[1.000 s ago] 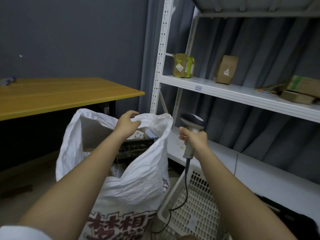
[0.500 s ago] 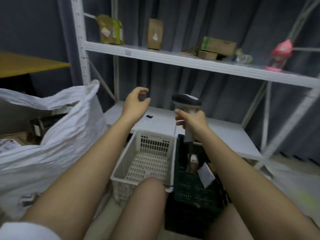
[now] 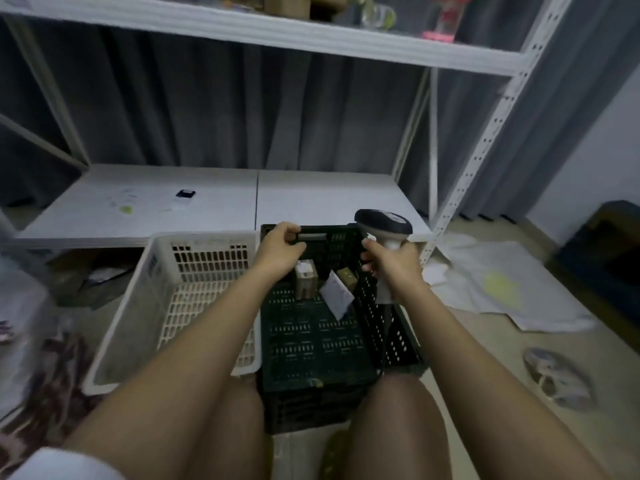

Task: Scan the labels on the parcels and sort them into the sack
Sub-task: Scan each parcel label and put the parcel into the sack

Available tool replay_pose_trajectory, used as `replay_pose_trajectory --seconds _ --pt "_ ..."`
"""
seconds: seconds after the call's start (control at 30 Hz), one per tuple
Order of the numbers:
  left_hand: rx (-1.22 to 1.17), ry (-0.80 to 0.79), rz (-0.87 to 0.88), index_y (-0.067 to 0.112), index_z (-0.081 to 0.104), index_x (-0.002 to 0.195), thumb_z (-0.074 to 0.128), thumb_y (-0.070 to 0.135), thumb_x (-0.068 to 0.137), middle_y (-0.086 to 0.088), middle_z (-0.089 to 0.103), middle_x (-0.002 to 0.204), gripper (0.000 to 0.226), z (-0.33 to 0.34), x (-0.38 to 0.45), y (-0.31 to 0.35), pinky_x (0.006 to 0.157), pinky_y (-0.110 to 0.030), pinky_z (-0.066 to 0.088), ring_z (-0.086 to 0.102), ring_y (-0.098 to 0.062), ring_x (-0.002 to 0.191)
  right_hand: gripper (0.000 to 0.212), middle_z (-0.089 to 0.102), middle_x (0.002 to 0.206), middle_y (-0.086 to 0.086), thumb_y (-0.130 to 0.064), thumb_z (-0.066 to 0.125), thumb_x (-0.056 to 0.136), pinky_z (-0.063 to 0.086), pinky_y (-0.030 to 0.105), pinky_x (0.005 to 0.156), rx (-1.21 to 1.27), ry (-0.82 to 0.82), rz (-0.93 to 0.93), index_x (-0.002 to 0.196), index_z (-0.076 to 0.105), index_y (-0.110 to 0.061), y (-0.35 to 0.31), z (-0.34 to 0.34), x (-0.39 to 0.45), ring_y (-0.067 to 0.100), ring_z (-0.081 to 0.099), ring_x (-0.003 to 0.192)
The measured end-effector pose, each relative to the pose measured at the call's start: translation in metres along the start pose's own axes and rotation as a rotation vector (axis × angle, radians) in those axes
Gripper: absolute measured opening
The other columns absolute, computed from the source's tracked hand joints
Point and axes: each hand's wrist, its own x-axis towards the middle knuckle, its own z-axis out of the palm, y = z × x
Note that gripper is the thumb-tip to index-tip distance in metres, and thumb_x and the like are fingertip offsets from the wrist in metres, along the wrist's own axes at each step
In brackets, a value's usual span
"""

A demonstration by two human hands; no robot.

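Person, head view: both forearms are showing bare from elbow to wrist; left hand [image 3: 280, 249] and right hand [image 3: 393, 268] are wearing no gloves, rings or watch. A white sleeve [image 3: 65, 465] is showing at 7 o'clock. Both thighs [image 3: 394, 431] are showing bare at 6 o'clock.

brown parcel [image 3: 306, 280] upright | white parcel [image 3: 336, 295] tilted | both in dark crate [image 3: 311, 341]
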Motion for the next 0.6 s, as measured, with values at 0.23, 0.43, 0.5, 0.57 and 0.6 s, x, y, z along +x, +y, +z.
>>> replay_pose_trajectory --seconds 0.23,0.43,0.5,0.57,0.6 --pt "0.05 -0.007 -0.146 0.011 0.052 0.129 0.058 0.015 0.094 -0.009 0.053 0.131 0.036 0.051 0.083 -0.075 0.087 -0.024 0.039 0.05 -0.022 0.119 0.017 0.065 0.061 0.002 -0.017 0.074 0.085 0.045 0.02 0.048 -0.008 0.102 0.023 0.079 0.062 -0.006 0.063 0.029 0.083 0.003 0.057 0.042" --pt "0.096 0.016 -0.253 0.01 0.052 0.129 0.059 0.016 0.094 -0.009 0.053 0.128 0.037 0.098 0.148 -0.15 0.092 -0.032 0.043 0.053 -0.024 0.115 0.02 0.062 0.065 0.002 -0.014 0.074 0.085 0.042 0.013 0.04 -0.009 0.109 0.118 0.097 0.062 -0.003 0.131 0.057 0.147 -0.002 0.052 0.036" --pt "0.082 0.017 -0.281 0.01 0.052 0.128 0.06 0.019 0.093 -0.006 0.054 0.124 0.037 0.118 0.168 -0.173 0.087 -0.03 0.045 0.054 -0.02 0.108 0.028 0.063 0.065 0.007 -0.016 0.074 0.085 0.043 0.016 0.041 0.005 0.133 0.163 0.102 0.063 0.004 0.149 0.059 0.173 0.005 0.054 0.037" --pt "0.066 0.034 -0.313 0.009 0.053 0.126 0.062 0.019 0.092 -0.004 0.054 0.116 0.036 0.139 0.188 -0.193 0.081 -0.026 0.041 0.052 -0.016 0.101 0.033 0.064 0.064 0.009 -0.017 0.073 0.085 0.043 0.018 0.041 0.011 0.146 0.189 0.103 0.064 0.008 0.166 0.062 0.197 0.008 0.055 0.037" --pt "0.074 0.044 -0.326 0.009 0.053 0.126 0.063 0.019 0.091 -0.003 0.054 0.115 0.038 0.149 0.198 -0.203 0.081 -0.026 0.041 0.053 -0.017 0.101 0.034 0.063 0.064 0.009 -0.016 0.073 0.085 0.043 0.018 0.041 0.018 0.151 0.198 0.104 0.063 0.01 0.173 0.065 0.207 0.008 0.054 0.037"
